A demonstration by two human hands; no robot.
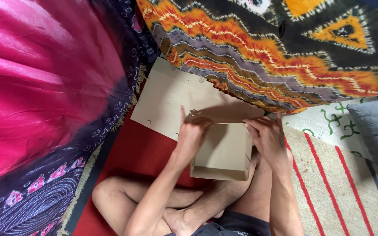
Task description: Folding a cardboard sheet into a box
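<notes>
- Cardboard box [224, 153], half folded and beige, is resting on the person's crossed legs above the red mat [141, 153].
- Left hand [192, 136] is gripping the box's left wall.
- Right hand [265, 136] is pinching the right wall's upper corner.
- Orange zigzag cloth [263, 52] is overhanging the flap.

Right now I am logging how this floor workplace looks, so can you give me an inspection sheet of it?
Surface: red mat on the floor, beside a cream rug with red stripes.
Job's things: half-folded beige cardboard box resting on crossed legs, its flat scalloped lid panel spread away from the person.
Clutter: grey cushion at the right edge.
Grippers: left hand grips the box's left wall; right hand presses on its right wall and rim.
Cables: nothing seen.
Surroundings: pink and dark patterned cloth on the left, orange zigzag tie-dye cloth draped ahead.
</notes>
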